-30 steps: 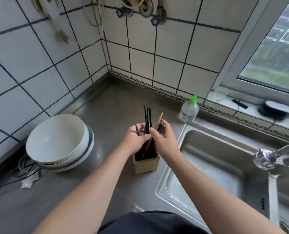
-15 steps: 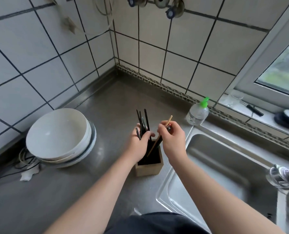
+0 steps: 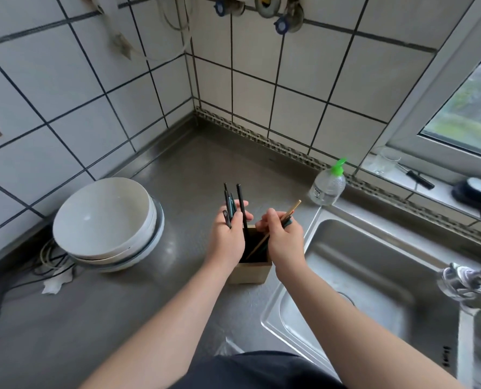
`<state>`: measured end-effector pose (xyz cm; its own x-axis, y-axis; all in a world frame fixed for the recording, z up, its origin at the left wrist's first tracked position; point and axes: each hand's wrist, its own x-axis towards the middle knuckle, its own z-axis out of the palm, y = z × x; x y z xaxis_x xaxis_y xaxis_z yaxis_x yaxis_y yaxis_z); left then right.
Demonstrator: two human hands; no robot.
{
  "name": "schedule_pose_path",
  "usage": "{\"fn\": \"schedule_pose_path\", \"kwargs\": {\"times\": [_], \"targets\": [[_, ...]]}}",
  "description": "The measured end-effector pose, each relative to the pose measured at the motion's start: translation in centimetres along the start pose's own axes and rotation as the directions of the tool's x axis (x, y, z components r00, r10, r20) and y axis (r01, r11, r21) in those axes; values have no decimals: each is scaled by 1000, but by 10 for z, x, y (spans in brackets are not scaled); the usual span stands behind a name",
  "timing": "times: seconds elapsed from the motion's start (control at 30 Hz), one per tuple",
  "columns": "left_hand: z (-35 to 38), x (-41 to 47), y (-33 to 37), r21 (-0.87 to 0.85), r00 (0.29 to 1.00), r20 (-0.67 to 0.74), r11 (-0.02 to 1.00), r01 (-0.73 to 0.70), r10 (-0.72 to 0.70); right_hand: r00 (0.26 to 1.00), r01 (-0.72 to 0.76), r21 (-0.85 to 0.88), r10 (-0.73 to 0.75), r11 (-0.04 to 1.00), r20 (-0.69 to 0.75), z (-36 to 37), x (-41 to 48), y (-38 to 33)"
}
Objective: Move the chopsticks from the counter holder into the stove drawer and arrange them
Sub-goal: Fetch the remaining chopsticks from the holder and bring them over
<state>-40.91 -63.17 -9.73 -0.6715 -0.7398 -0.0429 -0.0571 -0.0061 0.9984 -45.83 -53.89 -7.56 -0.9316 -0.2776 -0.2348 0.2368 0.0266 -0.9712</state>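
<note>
Lying at the far left of the steel counter are some dark cables, and a scrap of white paper is lying just beside them. Next to these, a stack of white bowls is standing near the tiled wall.

In the middle, the left hand is gripping a bundle of dark chopsticks; its fingers are curling round them, and the tops are rising upright above the hand. At least one long black stick is reaching down into the wooden holder, which is standing on the counter under both hands. The lower ends of the others are hiding behind the hand, so I cannot tell if they are inside.

The right hand is pinching a light wooden chopstick together with a few dark ones. They are leaning to the right, with their lower ends inside the holder.

Further right, a clear bottle with a green pump is standing behind the corner of the sink. A tap is hanging over the sink at the right edge.
</note>
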Motion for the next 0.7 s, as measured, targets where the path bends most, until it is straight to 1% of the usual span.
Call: {"fn": "schedule_pose_path", "kwargs": {"times": [0.13, 0.27, 0.33, 0.43, 0.53, 0.7], "targets": [[1, -2, 4, 6, 999, -38, 1000, 14, -14, 998, 9, 131, -1, 991, -60, 2, -2, -8], [0, -6, 12, -10, 997, -77, 1000, 18, -19, 991, 65, 247, -34, 967, -127, -1, -3, -20], [-1, -9, 20, -45, 995, -102, 999, -10, 5, 989, 97, 284, -62, 954, -132, -5, -4, -28], [-4, -13, 35, -62, 992, -109, 995, -76, 69, 984, 150, 313, -111, 938, -139, -11, -8, -43], [-10, -19, 50, -52, 990, -88, 992, -111, 106, 970, 225, 349, -174, 910, -172, -20, -15, -61], [-17, -34, 83, -21, 984, -42, 984, -176, 175, 932, 352, 341, -290, 872, -219, -37, -36, -91]]}}
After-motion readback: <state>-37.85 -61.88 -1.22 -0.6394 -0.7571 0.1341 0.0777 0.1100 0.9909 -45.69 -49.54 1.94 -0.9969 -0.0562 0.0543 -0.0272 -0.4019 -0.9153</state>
